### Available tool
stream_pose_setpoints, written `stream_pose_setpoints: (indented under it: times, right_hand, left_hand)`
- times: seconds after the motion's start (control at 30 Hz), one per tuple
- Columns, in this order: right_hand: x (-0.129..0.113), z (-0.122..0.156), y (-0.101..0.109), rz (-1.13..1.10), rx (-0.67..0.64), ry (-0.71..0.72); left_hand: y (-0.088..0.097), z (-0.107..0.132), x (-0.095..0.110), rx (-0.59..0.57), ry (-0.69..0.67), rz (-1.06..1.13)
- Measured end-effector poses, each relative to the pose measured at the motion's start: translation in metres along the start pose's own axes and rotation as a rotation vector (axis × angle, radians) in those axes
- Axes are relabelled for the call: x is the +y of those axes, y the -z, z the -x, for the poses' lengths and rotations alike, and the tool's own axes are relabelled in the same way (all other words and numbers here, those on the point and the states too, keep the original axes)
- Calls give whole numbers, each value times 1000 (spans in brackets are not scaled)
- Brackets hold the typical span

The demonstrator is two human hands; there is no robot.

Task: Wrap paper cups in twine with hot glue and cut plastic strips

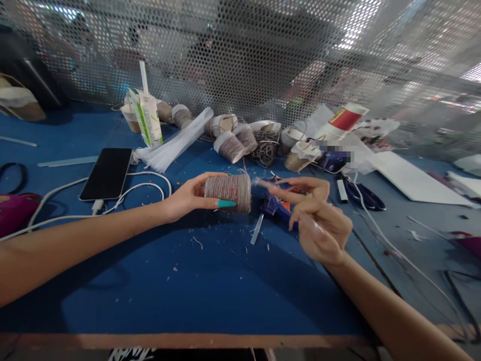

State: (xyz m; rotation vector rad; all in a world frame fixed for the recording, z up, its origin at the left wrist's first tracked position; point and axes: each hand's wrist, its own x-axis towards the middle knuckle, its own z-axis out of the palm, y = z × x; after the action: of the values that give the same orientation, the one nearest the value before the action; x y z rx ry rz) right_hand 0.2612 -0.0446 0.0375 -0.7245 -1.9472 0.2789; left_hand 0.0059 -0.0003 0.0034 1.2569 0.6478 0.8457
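Note:
My left hand (pixel 190 197) is wrapped around a twine-wrapped cup (pixel 228 192), which lies sideways above the table. Its thumb, with a long teal nail, presses along the near side of the cup. Loose fibres stick out at the cup's right end. My right hand (pixel 319 215) is just to the right, slightly blurred, with the index finger stretched toward that end and the fingers apart. I see nothing held in it. Behind and below its fingers lies a blue glue gun (pixel 277 208), partly hidden by the hand. A short clear glue stick (pixel 257 229) lies near it.
Several twine-wrapped cups (pixel 230 147) line the perforated metal screen (pixel 240 65). A bundle of clear glue sticks (pixel 176 145), a drink carton (pixel 147 118) and a phone (pixel 107 174) with a white cable are at left. Scissors (pixel 363 194) and white board (pixel 417 178) lie right.

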Motion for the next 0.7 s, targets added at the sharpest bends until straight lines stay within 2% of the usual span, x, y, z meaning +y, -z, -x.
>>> stream_pose_setpoints:
  times: [0.1,0.13,0.6,0.7]
  right_hand:
    - [-7,-1,0,-38,-98,101]
    - [-8,-1,0,-48,-121,88]
    - [-15,-11,-3,-202,-82,-278]
    - [-13,-9,-4,-213,-61,-308]
  left_hand:
    - [-1,-1,1,19,3,9]
    - [-2,-1,2,21,5,12]
    - [-1,-1,2,-27,10,3]
    - [0,0,3,-50,9,-17]
